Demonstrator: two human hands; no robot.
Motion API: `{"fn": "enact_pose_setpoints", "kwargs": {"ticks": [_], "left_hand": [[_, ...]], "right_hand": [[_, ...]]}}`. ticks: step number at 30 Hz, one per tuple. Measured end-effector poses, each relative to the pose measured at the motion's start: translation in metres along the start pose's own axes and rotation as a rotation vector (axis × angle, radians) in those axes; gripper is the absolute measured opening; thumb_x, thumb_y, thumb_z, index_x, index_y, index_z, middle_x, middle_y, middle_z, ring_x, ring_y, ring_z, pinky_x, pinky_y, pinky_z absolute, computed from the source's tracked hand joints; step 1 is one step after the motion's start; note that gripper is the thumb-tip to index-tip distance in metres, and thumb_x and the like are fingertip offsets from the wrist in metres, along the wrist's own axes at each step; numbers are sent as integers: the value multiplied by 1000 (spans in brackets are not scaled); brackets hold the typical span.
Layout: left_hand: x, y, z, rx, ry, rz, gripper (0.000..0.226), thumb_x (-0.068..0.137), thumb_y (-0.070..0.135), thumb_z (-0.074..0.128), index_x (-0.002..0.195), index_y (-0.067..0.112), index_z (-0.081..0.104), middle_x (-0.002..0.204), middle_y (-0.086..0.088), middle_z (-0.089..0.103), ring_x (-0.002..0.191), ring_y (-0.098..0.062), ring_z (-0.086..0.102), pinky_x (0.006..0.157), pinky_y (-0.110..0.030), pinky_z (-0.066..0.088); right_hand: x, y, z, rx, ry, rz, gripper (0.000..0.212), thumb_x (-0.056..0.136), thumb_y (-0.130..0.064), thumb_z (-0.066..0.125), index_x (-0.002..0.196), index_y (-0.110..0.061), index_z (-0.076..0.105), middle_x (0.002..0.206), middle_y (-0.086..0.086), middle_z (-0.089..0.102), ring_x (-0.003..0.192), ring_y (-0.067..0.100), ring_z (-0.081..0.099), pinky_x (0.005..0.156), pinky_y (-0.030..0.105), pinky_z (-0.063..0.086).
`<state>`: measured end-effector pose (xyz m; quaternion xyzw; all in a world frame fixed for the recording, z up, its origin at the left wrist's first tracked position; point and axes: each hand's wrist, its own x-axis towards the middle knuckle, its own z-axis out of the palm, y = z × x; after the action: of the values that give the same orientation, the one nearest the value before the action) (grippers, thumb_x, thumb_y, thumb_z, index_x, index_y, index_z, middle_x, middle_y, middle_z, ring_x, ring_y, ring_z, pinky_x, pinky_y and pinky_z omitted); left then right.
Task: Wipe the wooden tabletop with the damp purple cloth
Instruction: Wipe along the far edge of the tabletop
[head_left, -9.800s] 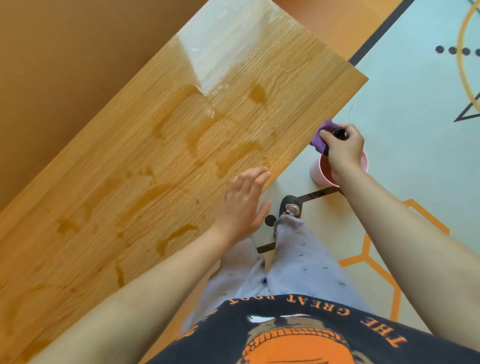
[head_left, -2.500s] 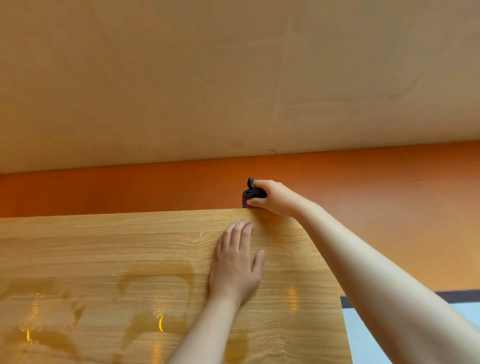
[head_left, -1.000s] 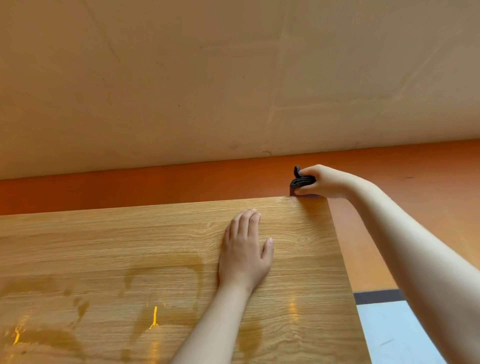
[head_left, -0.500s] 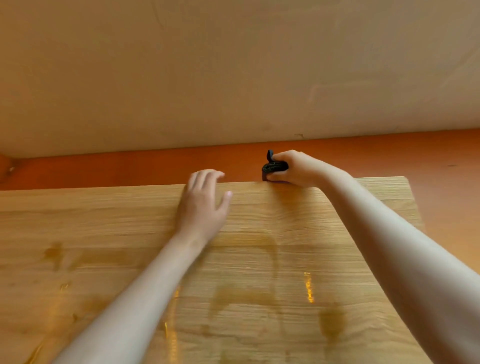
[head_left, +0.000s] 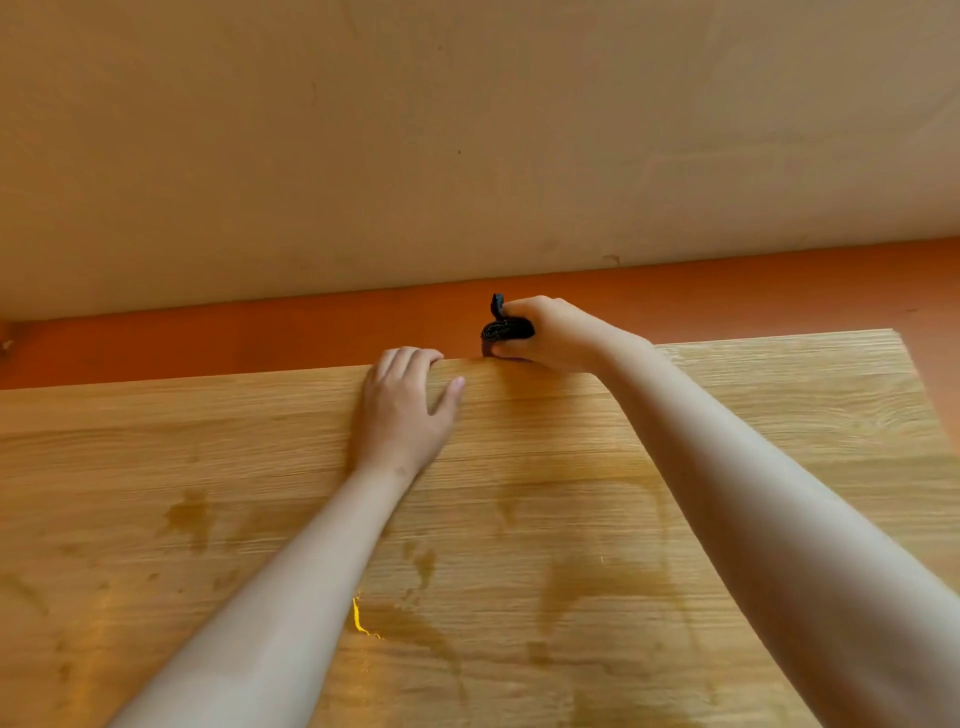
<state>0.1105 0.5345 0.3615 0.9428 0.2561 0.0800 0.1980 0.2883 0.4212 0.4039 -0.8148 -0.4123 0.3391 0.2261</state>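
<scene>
The cloth (head_left: 506, 330) sits at the far tabletop (head_left: 571, 493) edge.

A dark, near-black cloth (head_left: 506, 328) against an orange band (head_left: 260, 338), beige wall (head_left: 467, 130) above; honey-toned, grain-streaked tabletop (head_left: 519, 519) carries darker damp blotches.
</scene>
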Motion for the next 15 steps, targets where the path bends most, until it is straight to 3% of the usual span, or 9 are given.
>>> {"fn": "enact_pose_setpoints", "kwargs": {"ticks": [4, 9, 15], "left_hand": [[-2, 0, 1, -23, 9, 3, 49, 89, 50, 40, 116, 15, 60, 113, 0, 62, 112, -19, 51, 96, -34, 42], [-2, -1, 2, -17, 17, 8, 50, 88, 51, 39, 115, 14, 61, 112, -1, 62, 110, -20, 51, 96, -35, 42], [-2, -1, 1, 9, 22, 7, 49, 89, 50, 40, 114, 13, 60, 111, -2, 62, 110, -22, 51, 95, -37, 42]], "right_hand": [[-23, 25, -23, -31, -4, 75, 24, 87, -29, 64, 109, -21, 59, 99, -2, 62, 85, 18, 58, 72, 32, 45], [-62, 77, -64, 5, 29, 200, 9, 85, -23, 67, 86, -26, 59, 87, -4, 61, 77, 16, 56, 67, 30, 39], [-62, 74, -58, -14, 91, 160, 10, 85, -28, 66, 88, -23, 58, 84, -7, 59, 79, 16, 56, 65, 30, 40]]}}
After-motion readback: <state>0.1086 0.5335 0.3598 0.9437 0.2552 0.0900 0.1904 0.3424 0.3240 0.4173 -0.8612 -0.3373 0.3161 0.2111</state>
